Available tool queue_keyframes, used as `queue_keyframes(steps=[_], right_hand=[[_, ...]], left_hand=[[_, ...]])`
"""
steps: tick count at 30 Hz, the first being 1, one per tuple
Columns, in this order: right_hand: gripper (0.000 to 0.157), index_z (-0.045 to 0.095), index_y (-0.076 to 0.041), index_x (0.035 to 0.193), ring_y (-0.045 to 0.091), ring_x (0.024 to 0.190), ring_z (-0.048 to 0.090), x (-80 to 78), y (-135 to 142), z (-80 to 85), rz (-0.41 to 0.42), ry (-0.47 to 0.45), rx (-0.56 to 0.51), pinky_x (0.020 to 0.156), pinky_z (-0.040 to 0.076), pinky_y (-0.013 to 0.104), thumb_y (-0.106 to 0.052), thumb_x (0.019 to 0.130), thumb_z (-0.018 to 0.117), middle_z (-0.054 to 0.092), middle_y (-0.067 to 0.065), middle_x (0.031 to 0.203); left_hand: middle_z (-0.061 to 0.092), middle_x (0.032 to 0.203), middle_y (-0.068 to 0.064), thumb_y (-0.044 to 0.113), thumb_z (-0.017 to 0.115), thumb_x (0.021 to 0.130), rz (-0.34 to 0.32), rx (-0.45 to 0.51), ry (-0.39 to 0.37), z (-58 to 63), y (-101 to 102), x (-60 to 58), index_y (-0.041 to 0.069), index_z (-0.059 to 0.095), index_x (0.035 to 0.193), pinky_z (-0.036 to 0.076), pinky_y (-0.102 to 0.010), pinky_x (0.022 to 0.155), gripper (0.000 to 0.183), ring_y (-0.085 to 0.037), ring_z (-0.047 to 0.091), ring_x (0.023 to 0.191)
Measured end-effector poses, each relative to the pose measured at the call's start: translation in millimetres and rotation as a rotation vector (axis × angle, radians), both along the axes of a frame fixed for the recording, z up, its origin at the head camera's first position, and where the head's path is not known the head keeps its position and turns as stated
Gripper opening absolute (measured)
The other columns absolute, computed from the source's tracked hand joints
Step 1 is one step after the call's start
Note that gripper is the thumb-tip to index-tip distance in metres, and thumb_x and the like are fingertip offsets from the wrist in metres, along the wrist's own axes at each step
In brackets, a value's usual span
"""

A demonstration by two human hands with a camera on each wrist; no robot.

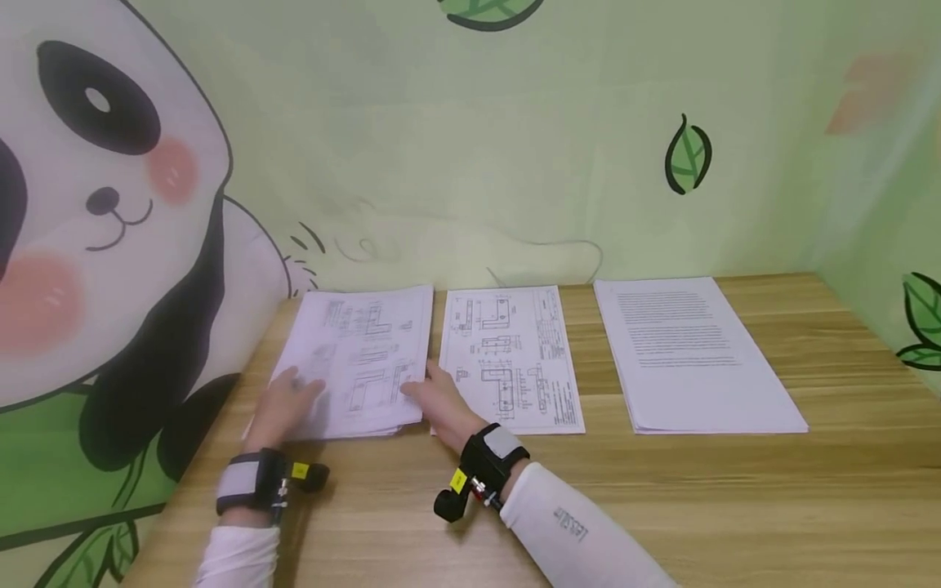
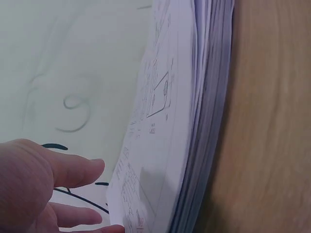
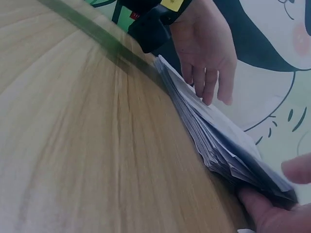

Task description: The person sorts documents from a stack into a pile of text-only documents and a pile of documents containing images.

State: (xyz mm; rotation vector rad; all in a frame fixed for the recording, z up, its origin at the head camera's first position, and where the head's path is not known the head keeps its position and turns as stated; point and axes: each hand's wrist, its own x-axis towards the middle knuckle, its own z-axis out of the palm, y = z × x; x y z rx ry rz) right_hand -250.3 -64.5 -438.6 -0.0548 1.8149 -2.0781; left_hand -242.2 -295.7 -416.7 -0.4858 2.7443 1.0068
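At the left of the table lies a thick stack of printed technical drawings (image 1: 367, 343). My left hand (image 1: 283, 404) is over its left front part, fingers spread and relaxed; in the right wrist view that left hand (image 3: 206, 58) hangs with straight fingers above the pages. At the stack's right edge is my right hand (image 1: 444, 400). Its fingers reach under the edge while the thumb lies over the top side. Seen from the right wrist, the paper edges (image 3: 204, 141) fan unevenly, and the near corner stands off the wood with dark shade beneath.
Just right of the stack lies another drawing sheet (image 1: 515, 351), partly behind my right hand. Farther right is a pile of text pages (image 1: 684, 359). A panda-printed backdrop (image 1: 441, 163) rises behind the wooden table (image 1: 831, 490).
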Motion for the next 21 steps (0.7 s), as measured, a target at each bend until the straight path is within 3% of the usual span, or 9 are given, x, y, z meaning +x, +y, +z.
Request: queue_keyframes(steps=[4,8,16,21], right_hand=[[0.047,0.049,-0.006,0.130,0.020,0.095,0.057,-0.8,0.0,-1.3,-0.044,0.033,0.101,0.079,0.045,0.030,0.003,0.083,0.047,0.062,0.012,0.113],[0.046,0.052,-0.004,0.126,0.021,0.095,0.055,-0.3,2.5,2.4,-0.105,0.016,0.136,0.078,0.044,0.029,0.006,0.082,0.042,0.061,0.012,0.109],[0.059,0.043,-0.009,0.139,0.023,0.119,0.051,-1.4,20.1,11.7,-0.196,0.010,0.105,0.100,0.043,0.040,0.006,0.082,0.041,0.055,0.010,0.133],[0.059,0.043,-0.010,0.139,0.025,0.123,0.049,-2.7,38.4,17.5,-0.207,0.009,0.045,0.100,0.044,0.042,0.005,0.082,0.045,0.052,0.010,0.136]], left_hand=[[0.023,0.150,-0.031,0.045,0.040,0.095,-0.007,0.012,0.006,1.0,5.3,0.4,-0.001,0.012,0.148,0.025,-0.063,0.108,0.076,-0.048,0.025,0.134],[0.026,0.149,-0.030,0.045,0.041,0.095,-0.006,0.032,0.001,1.7,8.5,1.3,0.000,0.013,0.148,0.028,-0.062,0.107,0.075,-0.048,0.028,0.133],[0.022,0.151,-0.029,0.052,0.040,0.093,-0.010,0.091,0.010,6.4,15.1,0.7,0.007,0.006,0.150,0.028,-0.063,0.106,0.080,-0.047,0.025,0.135],[0.019,0.153,-0.026,0.061,0.034,0.090,0.040,0.131,0.034,8.1,22.8,-1.0,0.012,0.002,0.151,0.023,-0.062,0.110,0.084,-0.044,0.021,0.139]])
